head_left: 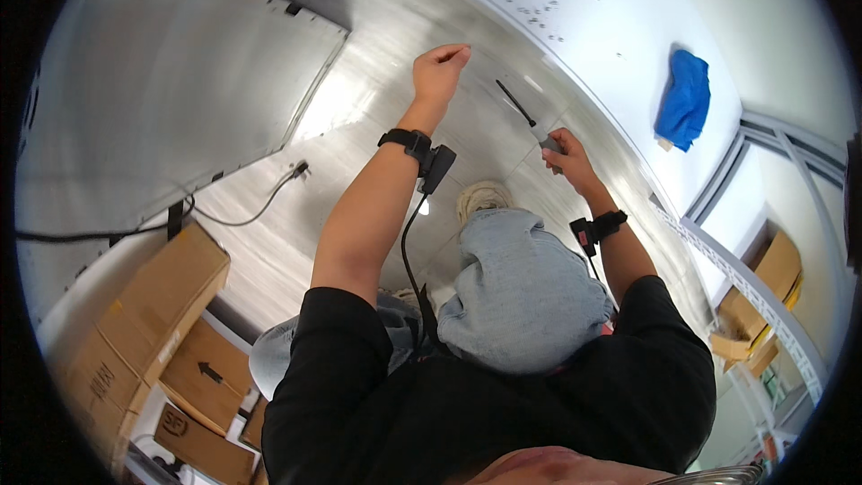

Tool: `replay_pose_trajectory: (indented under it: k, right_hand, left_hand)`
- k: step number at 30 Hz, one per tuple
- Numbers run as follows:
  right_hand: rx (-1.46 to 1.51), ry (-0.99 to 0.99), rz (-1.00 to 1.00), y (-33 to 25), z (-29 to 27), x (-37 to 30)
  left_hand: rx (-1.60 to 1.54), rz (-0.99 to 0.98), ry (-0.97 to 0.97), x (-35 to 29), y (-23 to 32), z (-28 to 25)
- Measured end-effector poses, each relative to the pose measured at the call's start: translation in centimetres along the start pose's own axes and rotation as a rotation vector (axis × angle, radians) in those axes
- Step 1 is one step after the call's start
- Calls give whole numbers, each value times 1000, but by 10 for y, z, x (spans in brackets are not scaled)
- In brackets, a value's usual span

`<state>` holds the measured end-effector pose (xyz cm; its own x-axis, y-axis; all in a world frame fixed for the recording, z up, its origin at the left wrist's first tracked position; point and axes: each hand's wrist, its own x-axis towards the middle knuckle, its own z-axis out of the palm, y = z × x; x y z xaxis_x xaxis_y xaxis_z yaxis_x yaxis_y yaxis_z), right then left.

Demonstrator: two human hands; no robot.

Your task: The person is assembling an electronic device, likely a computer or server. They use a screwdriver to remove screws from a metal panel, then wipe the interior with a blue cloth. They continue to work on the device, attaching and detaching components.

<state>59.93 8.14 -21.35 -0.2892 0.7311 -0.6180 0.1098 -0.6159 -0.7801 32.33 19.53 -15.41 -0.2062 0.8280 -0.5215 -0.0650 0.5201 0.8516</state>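
My right hand (567, 160) is wrapped round the grey handle of a screwdriver (518, 106). Its dark shaft points up and to the left, toward the far side. Farther off and to the left, my left hand (440, 72) is raised over the floor with thumb and fingertips pressed together in a pinch. Whatever lies between those fingertips is too small or hidden to make out. Several small screw-like pieces (539, 14) lie scattered on the white tabletop (620, 9), beyond both hands.
A large grey metal panel or cabinet (180, 90) fills the left side. A power plug (300, 168) with its cord lies on the floor near it. Cardboard boxes (166, 296) are stacked at the lower left. A blue cloth (687, 99) rests on the tabletop; metal shelving (754, 278) stands to the right.
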Motion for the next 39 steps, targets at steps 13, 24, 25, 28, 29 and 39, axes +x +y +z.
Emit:
replay_pose_trajectory:
  k: [13, 24, 25, 28, 29, 39]
  right_hand:
    - [183, 133, 29, 13, -24, -10]
    - [152, 66, -12, 5, -17, 16]
    - [146, 45, -22, 3, -12, 21]
    - [147, 40, -9, -4, -3, 31]
    - [146, 46, 16, -8, 3, 38]
    - [14, -214, -15, -85, 110, 113]
  left_hand:
    - [105, 434, 114, 49, -4, 102]
    - [68, 481, 90, 48, -11, 97]
    - [85, 516, 100, 47, -11, 91]
    - [115, 573, 133, 40, -15, 75]
    - [117, 567, 136, 35, -15, 69]
    - [7, -170, 239, 24, -12, -80]
